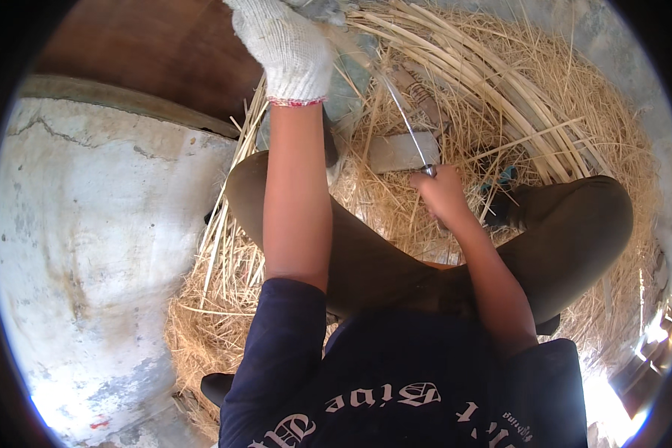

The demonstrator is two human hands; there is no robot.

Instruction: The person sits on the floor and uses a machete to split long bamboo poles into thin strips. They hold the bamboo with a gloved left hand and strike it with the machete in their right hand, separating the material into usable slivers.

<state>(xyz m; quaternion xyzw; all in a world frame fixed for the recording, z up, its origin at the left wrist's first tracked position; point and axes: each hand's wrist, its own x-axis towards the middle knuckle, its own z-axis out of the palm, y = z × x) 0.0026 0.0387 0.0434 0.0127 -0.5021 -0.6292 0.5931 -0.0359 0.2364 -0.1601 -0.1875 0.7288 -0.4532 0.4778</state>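
Observation:
My left hand point(287, 48), in a white knit glove with a red-edged cuff, reaches far forward to the top edge of the view. Its fingers are mostly cut off or turned away, so what they hold, if anything, is hidden. My right hand point(442, 193), bare, is closed round the handle of a knife point(408, 123). The long narrow blade points forward and slightly left, above a flat grey block point(403, 152) lying in the shavings. Just beyond the block lies a brown wooden piece with a wrapped or ridged part point(425, 101).
My crossed legs point(575, 213) frame the work spot. Long pale split strips point(493, 82) curve along the far right over a heap of fine straw-like shavings point(612, 142). More strips point(231, 201) lie by my left knee, next to a stained whitewashed wall point(104, 224) and a brown panel point(157, 56).

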